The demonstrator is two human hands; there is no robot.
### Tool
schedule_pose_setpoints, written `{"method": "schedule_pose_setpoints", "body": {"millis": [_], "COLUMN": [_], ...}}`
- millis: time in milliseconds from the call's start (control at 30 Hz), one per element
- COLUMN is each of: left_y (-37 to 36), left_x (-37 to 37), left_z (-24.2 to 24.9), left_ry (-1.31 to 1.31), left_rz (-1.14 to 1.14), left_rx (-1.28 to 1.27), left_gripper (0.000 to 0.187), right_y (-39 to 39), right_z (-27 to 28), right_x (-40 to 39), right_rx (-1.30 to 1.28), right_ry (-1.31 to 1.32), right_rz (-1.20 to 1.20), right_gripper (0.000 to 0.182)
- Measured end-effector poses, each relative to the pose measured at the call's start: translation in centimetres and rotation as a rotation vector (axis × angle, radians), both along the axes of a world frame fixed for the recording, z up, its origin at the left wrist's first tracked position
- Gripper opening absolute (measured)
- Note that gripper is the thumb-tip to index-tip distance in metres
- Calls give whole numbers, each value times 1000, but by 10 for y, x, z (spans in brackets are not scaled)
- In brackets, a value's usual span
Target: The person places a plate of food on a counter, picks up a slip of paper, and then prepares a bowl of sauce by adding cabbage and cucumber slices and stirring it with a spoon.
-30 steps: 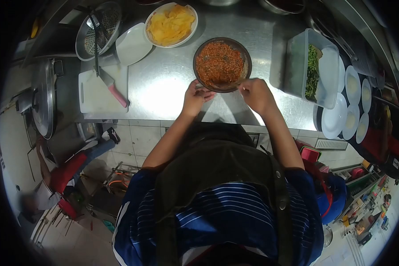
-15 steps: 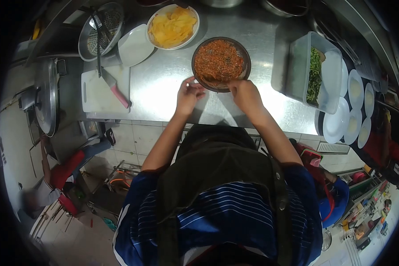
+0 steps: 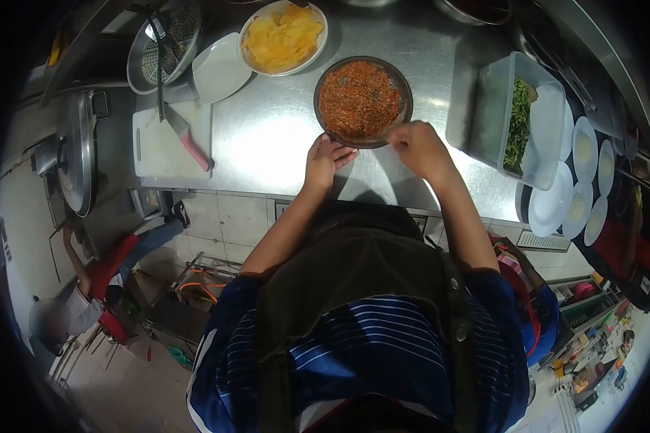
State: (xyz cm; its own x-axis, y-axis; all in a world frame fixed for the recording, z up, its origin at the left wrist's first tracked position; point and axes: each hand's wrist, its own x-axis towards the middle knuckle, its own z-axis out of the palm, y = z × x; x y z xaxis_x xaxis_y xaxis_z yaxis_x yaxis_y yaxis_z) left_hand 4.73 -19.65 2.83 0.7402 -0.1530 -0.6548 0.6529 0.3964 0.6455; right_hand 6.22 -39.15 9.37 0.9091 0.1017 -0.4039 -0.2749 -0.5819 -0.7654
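Head view: a left hand (image 3: 328, 162) turns half palm-up, fingers loosely spread at the near-left rim of a round, dark bowl (image 3: 318, 110), while the right hand (image 3: 422, 151) curls at its near-right edge, fingertips drawn together; whether they pinch anything cannot be told. Just beyond both hands, coarse, grainy red mixture (image 3: 359, 97) fills the bowl on shiny metal counter (image 3: 267, 148). Left of the grip lies a pink-handled knife (image 3: 193, 150).

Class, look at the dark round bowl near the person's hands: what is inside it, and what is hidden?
Inside the dark bowl is crumbly red-orange food with darker flecks. It covers the bottom, so nothing beneath it shows.
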Motion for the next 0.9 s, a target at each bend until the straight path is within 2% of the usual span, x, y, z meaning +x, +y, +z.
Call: {"method": "schedule_pose_setpoints", "body": {"millis": [33, 167, 267, 300, 367, 433, 500, 567, 633, 700, 767, 800, 833, 900], "left_y": [0, -2, 1, 1, 5, 11, 17, 22, 25, 25, 21, 20, 14, 10], "left_x": [0, 3, 4, 6, 11, 19, 30, 42, 51, 51, 45, 37, 30, 8], "left_z": [1, 6, 1, 1, 0, 3, 8, 15, 17, 12, 7, 4, 8, 1], "left_ry": [-1, -11, -15, -14, -12, -16, -76, -95, -151, -159, -245, -256, -207, -166], "left_rz": [12, 33, 28, 26, 57, 51, 47, 65, 88, 85, 222, 223, 244, 114], "left_rx": [-11, 11, 19, 17, 18, 62, 169, 201, 214, 205, 140, 130, 133, 122], "left_gripper": [32, 34, 33, 33, 34, 37, 41, 41, 40, 38, 37, 37, 38, 41], "right_y": [5, 13, -11, -9, 2, 8, 12, 1, -5, 1, 10, 12, 13, 7], "right_z": [0, -7, 22, 22, 17, -6, -12, 0, 9, 10, -10, -20, -18, -10], "right_x": [3, 5, 6, 7, 14, 12, 11, 3, -3, 5, 17, 19, 20, 14], "right_rx": [52, 75, -264, -266, -206, -185, -286, -314, -188, -184, -106, 5, 12, -108], "right_ry": [-72, -34, -29, -28, -281, -314, -360, -262, -116, -127, -295, -233, -238, -165], "right_rz": [-65, -20, 159, 156, 38, 57, -29, 11, 64, 26, -179, -159, -152, 58], "right_gripper": [9, 9, 11, 11, 11, 11, 11, 11, 12, 12, 11, 12, 12, 12]}}
